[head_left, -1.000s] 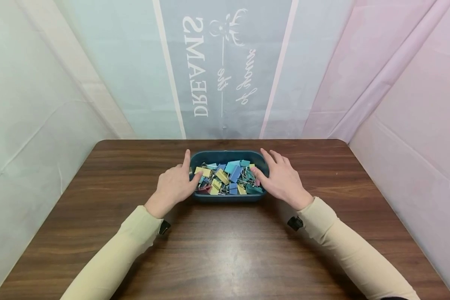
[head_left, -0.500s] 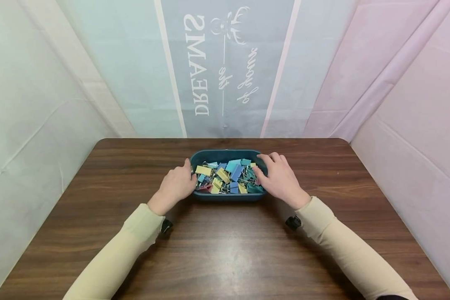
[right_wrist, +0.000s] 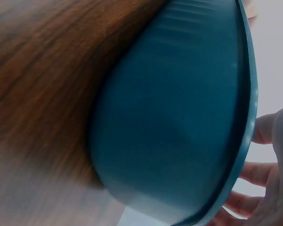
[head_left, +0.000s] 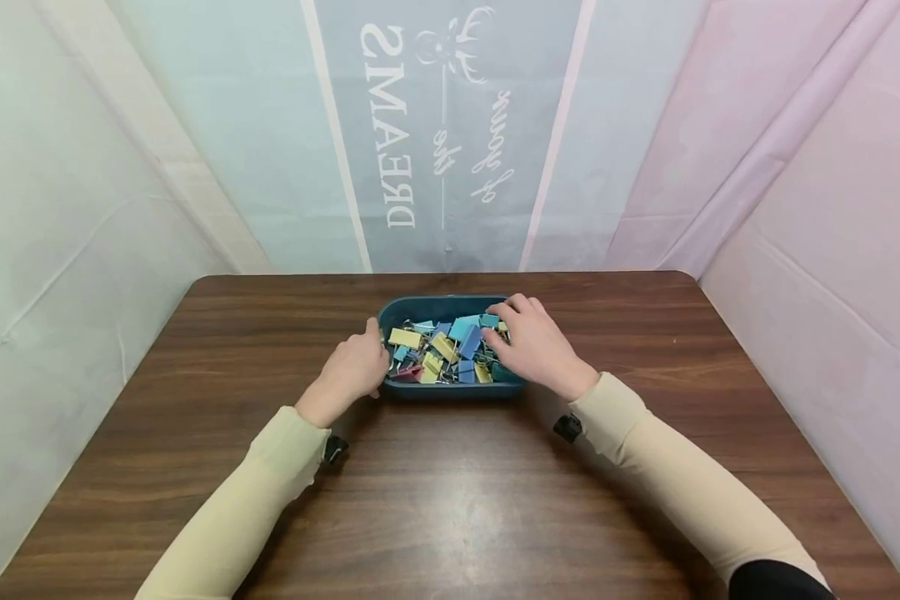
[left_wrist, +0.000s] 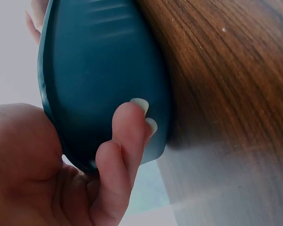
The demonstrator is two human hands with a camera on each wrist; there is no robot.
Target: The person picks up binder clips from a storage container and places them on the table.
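A dark teal plastic bin (head_left: 450,391) full of binder clips (head_left: 442,346) in yellow, blue, teal and red stands near the table's far edge. My left hand (head_left: 351,367) grips the bin's left end. In the left wrist view, bent fingers (left_wrist: 127,127) lie against the outer wall, with the thumb side up at the rim. My right hand (head_left: 536,346) is over the bin's right end, thumb and fingers apart above the clips. In the right wrist view, its fingers (right_wrist: 255,173) show beyond the rim; whether the tips touch clips is hidden.
The bin stands on a dark wood-grain table (head_left: 450,483). A pale cloth backdrop (head_left: 450,167) with mirrored lettering hangs just behind the far edge. White cloth walls flank both sides.
My right hand has moved left from the bin's right rim to above the clips. The left thumb has drawn back from inside the bin, and the fingers have closed on its left end.
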